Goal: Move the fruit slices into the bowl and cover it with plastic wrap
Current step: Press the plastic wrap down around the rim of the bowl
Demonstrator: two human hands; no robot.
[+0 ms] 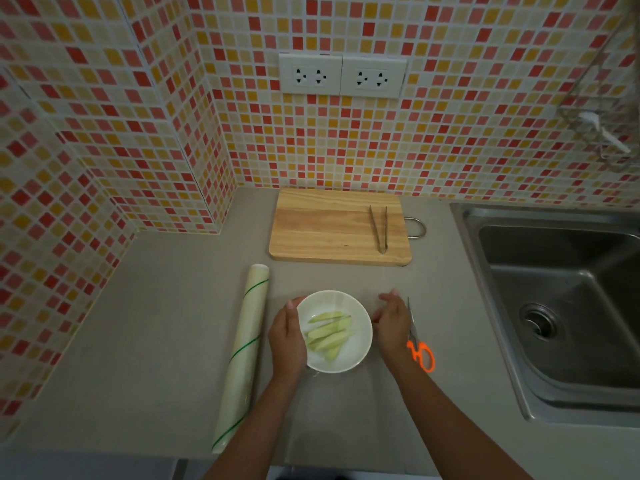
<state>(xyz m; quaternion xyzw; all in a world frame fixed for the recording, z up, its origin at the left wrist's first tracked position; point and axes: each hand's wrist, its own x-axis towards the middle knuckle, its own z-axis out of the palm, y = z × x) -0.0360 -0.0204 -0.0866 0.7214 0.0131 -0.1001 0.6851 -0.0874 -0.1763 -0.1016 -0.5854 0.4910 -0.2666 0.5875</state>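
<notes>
Slices in, wrap going on.
The fruit slices (329, 332) lie in the bowl (360, 327); left hand (287, 337) cups its rim, right hand (393, 318) hovers beside, fingers relaxed; whether wrap covers it, I cannot tell.

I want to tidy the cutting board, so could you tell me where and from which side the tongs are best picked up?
Pinch the tongs across both arms near the middle, coming straight down from above. They lie flat on the cutting board, joined end towards you, tips towards the wall, so squeezing the two arms together probably gives the firmest hold.
</notes>
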